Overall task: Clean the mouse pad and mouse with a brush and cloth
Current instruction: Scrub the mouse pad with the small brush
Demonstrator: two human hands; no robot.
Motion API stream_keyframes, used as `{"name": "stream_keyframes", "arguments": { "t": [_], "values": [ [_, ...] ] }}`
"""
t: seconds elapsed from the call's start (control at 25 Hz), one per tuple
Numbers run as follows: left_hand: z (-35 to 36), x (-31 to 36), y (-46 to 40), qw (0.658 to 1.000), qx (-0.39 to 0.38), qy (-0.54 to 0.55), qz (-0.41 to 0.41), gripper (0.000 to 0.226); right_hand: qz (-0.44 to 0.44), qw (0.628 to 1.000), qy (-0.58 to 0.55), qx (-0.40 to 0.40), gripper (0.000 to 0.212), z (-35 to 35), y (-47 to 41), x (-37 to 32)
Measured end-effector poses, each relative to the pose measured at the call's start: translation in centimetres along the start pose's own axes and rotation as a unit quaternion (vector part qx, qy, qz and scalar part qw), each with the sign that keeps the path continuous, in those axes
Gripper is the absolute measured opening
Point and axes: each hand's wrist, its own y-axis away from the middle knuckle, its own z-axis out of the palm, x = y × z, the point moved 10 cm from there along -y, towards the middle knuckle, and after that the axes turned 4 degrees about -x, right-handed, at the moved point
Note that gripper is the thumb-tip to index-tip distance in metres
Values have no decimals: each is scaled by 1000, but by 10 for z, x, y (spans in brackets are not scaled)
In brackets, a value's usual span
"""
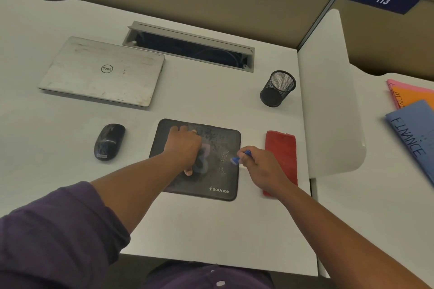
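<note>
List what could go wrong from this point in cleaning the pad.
1. The right hand holds the blue brush at the right edge of the mouse pad; crumbs swept off that edge may land on the red cloth beside it.
2. The left hand presses on the pad's middle, so the part under it may go unbrushed.
3. Debris pushed leftward could reach the mouse, which itself looks smudged.
</note>
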Motion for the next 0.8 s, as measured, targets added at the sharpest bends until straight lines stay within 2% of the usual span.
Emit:
{"name": "stream_keyframes", "arguments": {
  "t": [0.08,0.2,0.4,0.56,0.72,0.8],
  "values": [
    [1,0,1,1000,-2,10,-3,73,-24,1000,10,13,17,-6,-1,-6],
    [0,2,0,1000,-6,1,4,69,-5,998,36,-51,19,6,-3,-1],
    [-2,3,0,1000,-8,12,9,59,-45,998,7,39,18,-12,-7,-11],
    [-3,3,0,1000,-5,2,10,59,-20,999,37,-17,18,6,-12,-10],
    [-3,2,0,1000,-4,4,6,59,-38,998,-6,43,15,-9,-13,-16],
    [-3,3,0,1000,-3,1,9,61,-10,1000,1,5,14,-2,-18,-11]
  ]
}}
